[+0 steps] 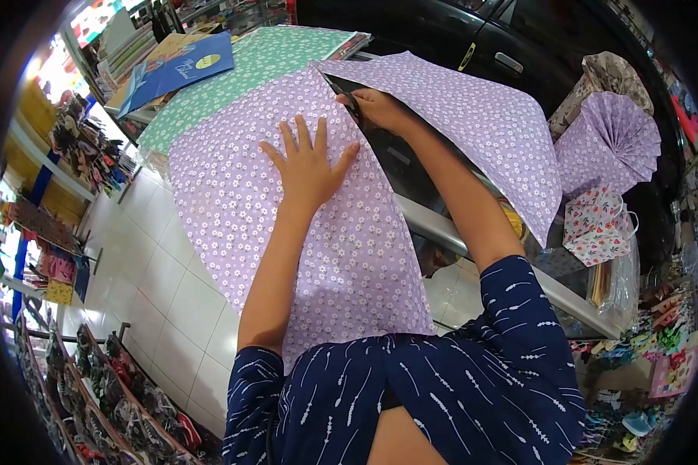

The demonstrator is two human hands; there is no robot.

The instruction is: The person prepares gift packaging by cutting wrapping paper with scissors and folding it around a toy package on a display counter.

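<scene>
My left hand (306, 167) lies flat with fingers spread on a large sheet of lilac wrapping paper (233, 178) printed with white daisies. Just right of it, my right hand (374, 108) grips dark-handled scissors (351, 105), mostly hidden by the fingers and paper. A long cut divides the sheet, with the scissors near its far end. The cut-off lilac piece (473, 116) lifts over my right forearm. Dark glass (399, 167) shows through the gap. The near end of the larger piece hangs against my body.
Green floral paper (279, 54) lies beneath, with a blue folder (182, 70) on top. At right stand a lilac fan-topped package (605, 143) and a flowered face mask (597, 225). A black car (434, 35) is behind; racks of goods (108, 387) flank the tiled floor.
</scene>
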